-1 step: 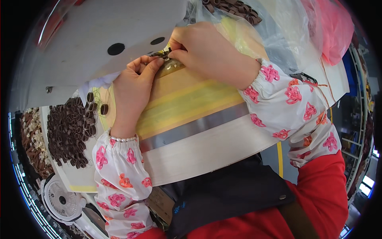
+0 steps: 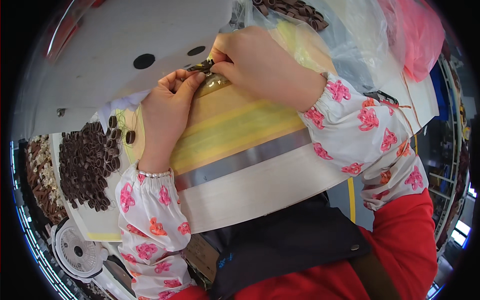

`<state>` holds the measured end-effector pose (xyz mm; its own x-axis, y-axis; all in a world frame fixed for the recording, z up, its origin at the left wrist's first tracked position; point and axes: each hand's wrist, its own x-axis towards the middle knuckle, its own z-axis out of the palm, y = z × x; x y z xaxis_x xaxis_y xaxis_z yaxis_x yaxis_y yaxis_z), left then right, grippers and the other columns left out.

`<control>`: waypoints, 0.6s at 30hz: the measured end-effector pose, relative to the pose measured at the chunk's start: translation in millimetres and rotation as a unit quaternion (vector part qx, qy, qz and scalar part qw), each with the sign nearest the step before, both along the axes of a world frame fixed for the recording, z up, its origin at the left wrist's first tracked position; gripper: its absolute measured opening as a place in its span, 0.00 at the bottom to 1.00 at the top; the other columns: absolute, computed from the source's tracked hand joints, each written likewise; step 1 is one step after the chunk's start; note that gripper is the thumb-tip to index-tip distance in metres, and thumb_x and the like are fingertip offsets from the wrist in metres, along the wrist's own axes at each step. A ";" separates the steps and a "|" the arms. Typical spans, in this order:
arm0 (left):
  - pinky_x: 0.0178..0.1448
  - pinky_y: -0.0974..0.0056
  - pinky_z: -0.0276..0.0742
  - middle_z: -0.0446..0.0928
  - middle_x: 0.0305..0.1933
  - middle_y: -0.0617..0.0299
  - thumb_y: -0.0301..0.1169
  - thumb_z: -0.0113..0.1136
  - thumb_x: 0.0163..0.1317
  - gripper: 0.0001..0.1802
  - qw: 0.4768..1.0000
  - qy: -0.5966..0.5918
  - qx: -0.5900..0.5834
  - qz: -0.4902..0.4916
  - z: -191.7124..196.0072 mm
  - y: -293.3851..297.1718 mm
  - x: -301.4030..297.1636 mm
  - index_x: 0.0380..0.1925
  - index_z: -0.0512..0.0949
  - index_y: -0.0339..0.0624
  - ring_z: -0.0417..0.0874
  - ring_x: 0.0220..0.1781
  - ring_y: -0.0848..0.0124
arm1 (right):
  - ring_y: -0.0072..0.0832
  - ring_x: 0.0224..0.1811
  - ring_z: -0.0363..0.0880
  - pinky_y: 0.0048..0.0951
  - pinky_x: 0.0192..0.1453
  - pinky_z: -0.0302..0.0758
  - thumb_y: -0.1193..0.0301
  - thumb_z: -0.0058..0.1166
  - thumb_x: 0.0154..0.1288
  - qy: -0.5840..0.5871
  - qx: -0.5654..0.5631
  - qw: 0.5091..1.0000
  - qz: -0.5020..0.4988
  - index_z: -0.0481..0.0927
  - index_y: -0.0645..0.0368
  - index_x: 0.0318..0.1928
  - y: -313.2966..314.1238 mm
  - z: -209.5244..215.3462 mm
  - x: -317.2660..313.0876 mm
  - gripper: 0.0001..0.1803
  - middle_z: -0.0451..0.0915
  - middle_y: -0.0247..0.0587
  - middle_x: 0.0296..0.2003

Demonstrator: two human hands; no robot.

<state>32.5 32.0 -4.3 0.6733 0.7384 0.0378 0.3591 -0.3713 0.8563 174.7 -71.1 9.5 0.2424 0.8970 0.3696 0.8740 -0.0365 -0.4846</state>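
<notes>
Both my hands are at the work spot below the white sewing machine's body (image 2: 115, 55). My left hand (image 2: 167, 102) is closed in a pinch, thumb against forefinger, beside a small dark part (image 2: 202, 66) under the machine. Just right of it, my right hand (image 2: 255, 62) pinches too, its fingertips close to the same dark part. What lies between the fingers is too small and covered to make out. Below the fingertips is a shiny rounded plate (image 2: 212, 84) on the tan, yellow-taped work surface (image 2: 235, 122).
On the left lies a heap of dark brown loops (image 2: 87, 165) with loose threads. More brown loops (image 2: 295, 11) sit at the back, near clear plastic bags (image 2: 350, 40) and a pink bag (image 2: 425, 42). A white fan (image 2: 77, 250) stands lower left. Small black snips (image 2: 382, 97) lie right.
</notes>
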 end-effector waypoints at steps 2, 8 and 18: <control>0.23 0.77 0.60 0.70 0.13 0.73 0.38 0.63 0.53 0.13 1.000 -0.001 0.000 -0.002 -2.1 1.4 -0.1 0.26 0.80 0.38 0.64 0.17 0.86 | 0.45 0.29 0.78 0.40 0.32 0.74 0.71 0.56 0.50 0.006 -0.017 1.000 -0.004 0.75 0.65 0.27 1.1 0.6 0.1 0.08 0.77 0.50 0.23; 0.22 0.76 0.58 0.70 0.13 0.73 0.38 0.63 0.53 0.13 1.000 0.002 0.021 -0.009 0.3 -0.5 2.1 0.25 0.79 0.38 0.63 0.16 0.86 | 0.40 0.21 0.74 0.34 0.25 0.68 0.73 0.57 0.48 0.007 0.052 0.999 0.002 0.73 0.64 0.22 2.9 -7.3 4.4 0.08 0.74 0.45 0.17; 0.22 0.75 0.59 0.71 0.13 0.70 0.37 0.63 0.53 0.14 0.999 0.004 0.032 -0.032 -4.6 3.3 5.0 0.25 0.78 0.35 0.65 0.17 0.86 | 0.43 0.25 0.74 0.38 0.29 0.69 0.71 0.58 0.49 -0.019 0.038 0.999 -0.021 0.72 0.63 0.23 0.1 -12.6 6.3 0.09 0.75 0.46 0.21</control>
